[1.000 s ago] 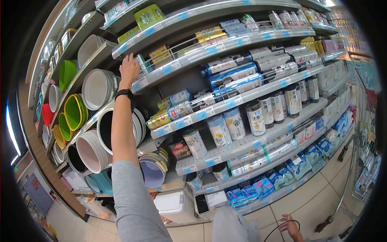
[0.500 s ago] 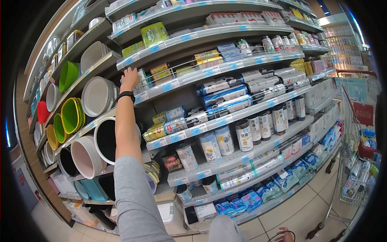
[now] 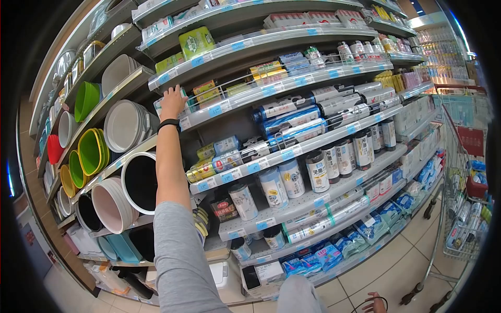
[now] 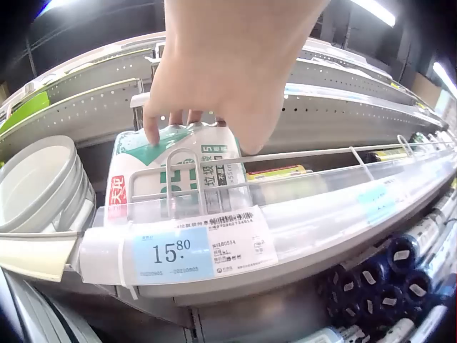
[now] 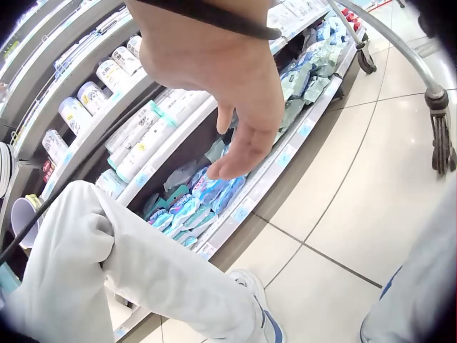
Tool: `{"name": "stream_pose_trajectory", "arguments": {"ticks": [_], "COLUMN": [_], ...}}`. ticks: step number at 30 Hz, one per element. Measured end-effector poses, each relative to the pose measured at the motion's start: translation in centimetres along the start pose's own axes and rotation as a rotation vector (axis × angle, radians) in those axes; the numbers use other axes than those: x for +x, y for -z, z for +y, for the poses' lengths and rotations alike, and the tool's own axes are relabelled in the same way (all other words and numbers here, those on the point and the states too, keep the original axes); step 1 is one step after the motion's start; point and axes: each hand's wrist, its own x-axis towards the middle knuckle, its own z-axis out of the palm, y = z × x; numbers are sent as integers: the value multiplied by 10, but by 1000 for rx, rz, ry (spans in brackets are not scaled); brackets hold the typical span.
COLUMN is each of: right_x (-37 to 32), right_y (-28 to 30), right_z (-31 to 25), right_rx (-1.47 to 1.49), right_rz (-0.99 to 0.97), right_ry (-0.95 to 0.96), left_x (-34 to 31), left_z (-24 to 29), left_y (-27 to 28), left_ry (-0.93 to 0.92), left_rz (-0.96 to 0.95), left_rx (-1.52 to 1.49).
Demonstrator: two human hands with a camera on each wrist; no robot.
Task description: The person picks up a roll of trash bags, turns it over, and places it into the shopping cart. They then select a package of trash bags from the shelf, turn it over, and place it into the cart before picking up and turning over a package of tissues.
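Note:
My left hand (image 3: 174, 103) reaches up to the left end of a wire-fronted shelf. In the left wrist view its fingers bend over the top of a white and green pack of garbage bags (image 4: 171, 161), the thumb coming down at the right end. The pack stands upright behind the shelf's wire rail (image 4: 293, 156) and a clear price strip marked 15.80. Low down in the head view, my right hand (image 3: 374, 302) hangs loosely, holding nothing. In the right wrist view its fingers (image 5: 246, 153) curve down gently above the floor.
Stacked bins (image 3: 112, 206) and basins fill the shelves at left. Rolls of bags (image 3: 297, 125) and canisters (image 3: 317, 171) line the lower shelves. A shopping cart (image 3: 464, 229) with goods stands at right. A dark cord (image 5: 78, 157) runs from the right wrist.
My left hand has shifted slightly right along the shelf, over the pack of garbage bags. The head view has swung, bringing more of the cart in. My right hand still hangs low.

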Motion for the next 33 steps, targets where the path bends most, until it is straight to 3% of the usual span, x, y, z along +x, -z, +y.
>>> {"name": "stream_pose_trajectory", "arguments": {"ticks": [7, 9, 12, 15, 21, 23, 24, 29, 33], "right_x": [4, 0, 4, 7, 8, 10, 8, 4, -1], "right_y": [-6, -8, -7, -4, 5, 11, 9, 3, 6], "right_z": [-1, -8, -4, -2, -6, -9, -11, -11, -23], "right_rx": [-31, -13, -46, -61, -32, -29, -18, -55, -47], "right_rz": [24, 6, 6, -25, -10, -23, -19, -17, -11], "right_ry": [9, -66, -72, -107, -94, -86, -85, -132, -163], "left_x": [3, 4, 9, 8, 17, 10, 7, 17, 35], "left_z": [20, 21, 22, 20, 28, 25, 21, 1, -21], "left_y": [-2, -2, 7, 9, 29, 22, 12, -11, -20], "left_ry": [149, 148, 190, 158, 235, 235, 195, 210, 348], "left_rz": [118, 136, -34, 19, -110, -39, 83, 136, 175], "left_rx": [76, 110, 48, 107, 47, 25, 18, -129, -370]}}
